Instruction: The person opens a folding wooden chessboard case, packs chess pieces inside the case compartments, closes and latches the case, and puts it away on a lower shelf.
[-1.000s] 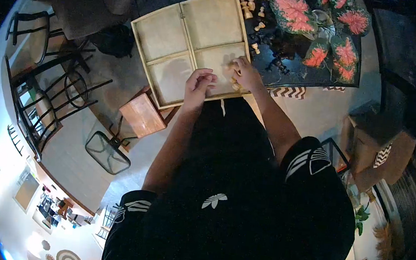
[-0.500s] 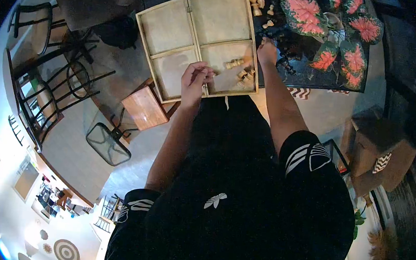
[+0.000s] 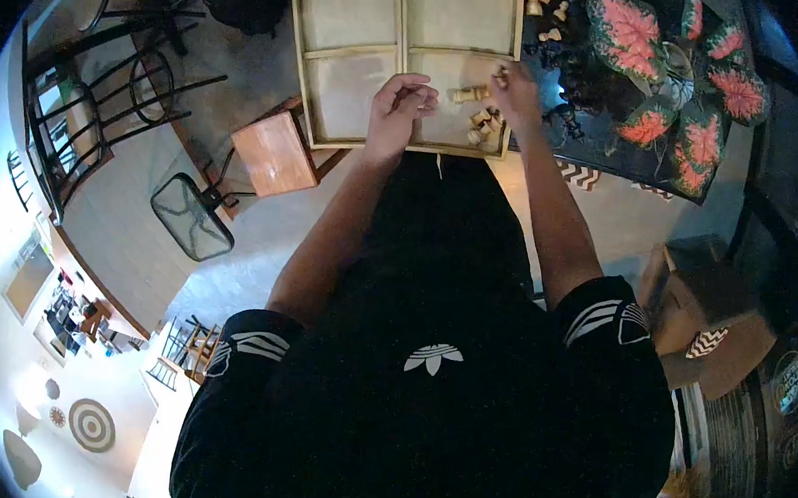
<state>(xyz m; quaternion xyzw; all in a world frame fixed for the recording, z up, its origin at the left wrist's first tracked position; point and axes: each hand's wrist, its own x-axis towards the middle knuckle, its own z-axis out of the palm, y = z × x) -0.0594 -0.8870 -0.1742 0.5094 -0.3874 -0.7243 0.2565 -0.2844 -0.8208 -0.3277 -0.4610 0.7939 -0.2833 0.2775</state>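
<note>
A pale wooden case (image 3: pixel 404 22) lies open, divided into four compartments. My left hand (image 3: pixel 400 109) hovers over its lower middle divider, fingers loosely curled and apart, nothing seen in them. Over the case's right edge is my right hand (image 3: pixel 515 93), its fingers pinched together; whatever they hold is too small to name. Several light wooden chess pieces (image 3: pixel 482 128) lie in the lower right compartment, just left of and below that hand. More light pieces (image 3: pixel 551 35) stand or lie on the dark table (image 3: pixel 597 154), with dark chess pieces (image 3: pixel 564 121) near them.
A plant with pink and green leaves (image 3: pixel 627 32) stands on the table at the right. A wooden stool (image 3: pixel 276 151) is below the case's left side, and a glass-topped table (image 3: pixel 192 217) is farther left. Dark chairs (image 3: pixel 133 84) stand at the far left.
My right hand went from the case to the dark pieces on the table, then came back over the case's right edge. The pinched fingers left light pieces in the compartment. The view has shifted.
</note>
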